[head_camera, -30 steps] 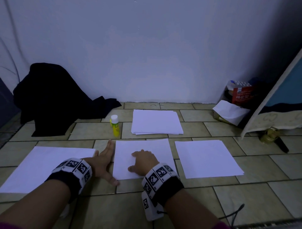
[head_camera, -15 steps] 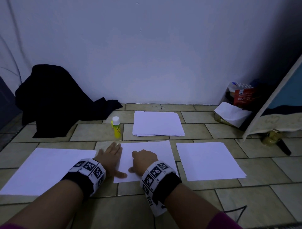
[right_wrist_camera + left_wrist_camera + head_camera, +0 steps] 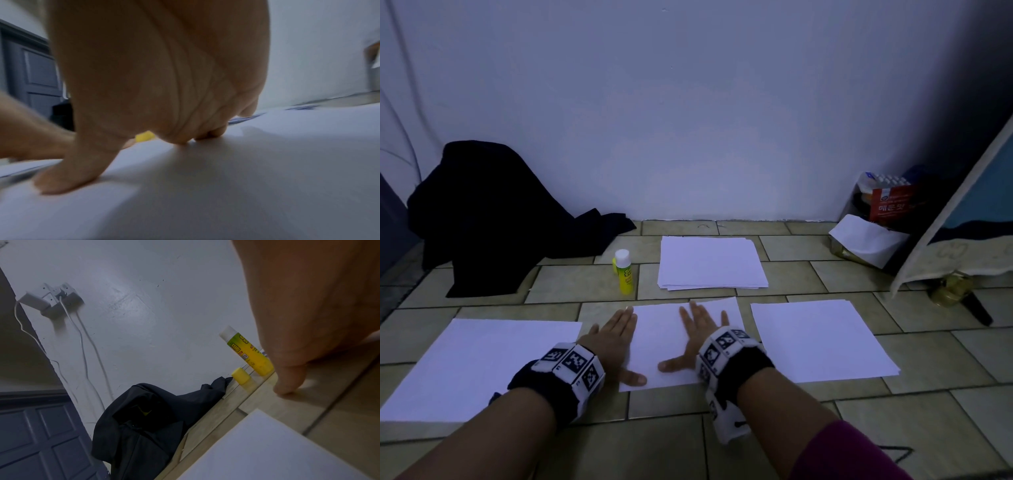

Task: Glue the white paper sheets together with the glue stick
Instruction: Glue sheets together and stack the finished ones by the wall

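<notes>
Flat white paper sheet [image 3: 671, 342] pressed by left hand [image 3: 616, 339] and right hand [image 3: 698, 334], fingers spread flat; capped yellow glue stick [image 3: 624, 272] upright at 11 o'clock.

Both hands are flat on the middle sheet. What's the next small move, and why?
Probably keep the left hand pressing the middle sheet and lift the right hand toward the glue stick. The stick stands untouched beyond the sheet, its yellow cap apparently off beside it, ready to use.
</notes>
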A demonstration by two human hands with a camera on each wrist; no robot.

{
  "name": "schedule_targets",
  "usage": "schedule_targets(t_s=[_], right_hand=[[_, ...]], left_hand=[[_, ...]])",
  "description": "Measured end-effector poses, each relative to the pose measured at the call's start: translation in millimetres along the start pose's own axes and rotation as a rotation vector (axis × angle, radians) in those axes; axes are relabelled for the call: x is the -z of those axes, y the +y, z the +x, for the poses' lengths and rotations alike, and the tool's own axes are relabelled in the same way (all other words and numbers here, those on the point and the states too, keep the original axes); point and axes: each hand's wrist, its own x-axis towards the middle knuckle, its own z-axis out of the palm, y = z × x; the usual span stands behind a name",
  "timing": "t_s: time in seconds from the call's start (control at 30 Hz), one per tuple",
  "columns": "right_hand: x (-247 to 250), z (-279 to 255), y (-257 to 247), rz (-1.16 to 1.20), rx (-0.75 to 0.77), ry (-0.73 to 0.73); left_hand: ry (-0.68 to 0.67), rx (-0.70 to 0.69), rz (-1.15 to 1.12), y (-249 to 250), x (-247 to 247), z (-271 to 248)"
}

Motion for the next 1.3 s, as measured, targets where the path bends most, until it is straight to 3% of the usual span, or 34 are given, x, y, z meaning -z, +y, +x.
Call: schedule_targets(t_s=[0.2, 0.4, 0.5, 0.63, 0.73, 0.8, 1.03, 1.23, 1.3], right_hand=[[8, -13, 49, -0.014, -0.144, -0.028], [11, -18, 40, -0.049, -0.176, -0.001], [17, -23, 29, -0.123, -0.204, 0.055], [21, -27, 9, -0.135, -0.214, 0.084], [23, -29, -4, -0.089, -0.175, 0.057], [24, -28, -11, -0.042, -0.142, 0.055], [17, -27, -30, 0.104, -0.105, 0.173], [22, -25, -43, 0.003, 0.065, 0.058], [25, -25, -47, 0.006, 0.076, 0.037]], left_hand=[[0.01, -0.025, -0.001, -2, 0, 0], [0.049, -0.007, 0.106, -3, -1, -3], [0.059, 0.002, 0.053, -6, 3, -10], [0.332, 0.002, 0.092, 0, 17, -18], [0.491, -0.129, 0.026, 17, 18, -18], [0.454, -0.202, -0.008, 31, 14, -17], [0.352, -0.17, 0.023, 38, 16, -21], [0.363, -0.076, -0.099, 31, 10, -16], [0.292, -0.028, -0.115, 28, 4, -13]])
